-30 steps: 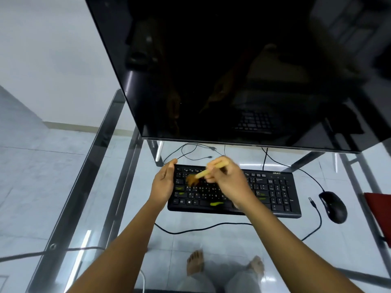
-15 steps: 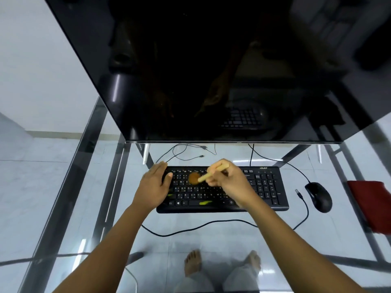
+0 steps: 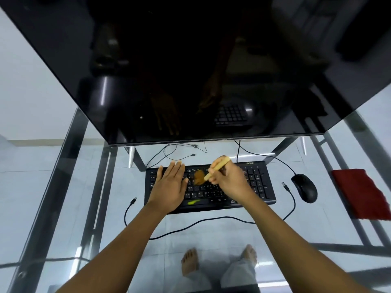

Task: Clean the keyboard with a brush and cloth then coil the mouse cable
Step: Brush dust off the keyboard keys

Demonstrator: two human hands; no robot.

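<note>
Lying flat, the left hand (image 3: pixel 170 190) hides the black keyboard's (image 3: pixel 257 182) left keys, its grip open. The right hand (image 3: pixel 229 181) pinches a wooden brush (image 3: pixel 215 168); blurry bristles touch the middle keys. The mouse (image 3: pixel 304 188) sits right, its cable (image 3: pixel 203 224) loose on the glass surface (image 3: pixel 63 208). A red cloth (image 3: pixel 364 193) is cut off far right.

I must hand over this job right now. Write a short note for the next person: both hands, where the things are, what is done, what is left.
Left hand: flat on the left part of the keyboard, holding it steady.
Right hand: shut on the brush, bristles on the upper middle keys.
Red cloth: on the glass desk, far right, not used now.
Mouse: right of the keyboard; mouse cable lies loose, uncoiled.
Done: brushing started.
Left: finish brushing, wipe with the cloth, coil the cable.
</note>
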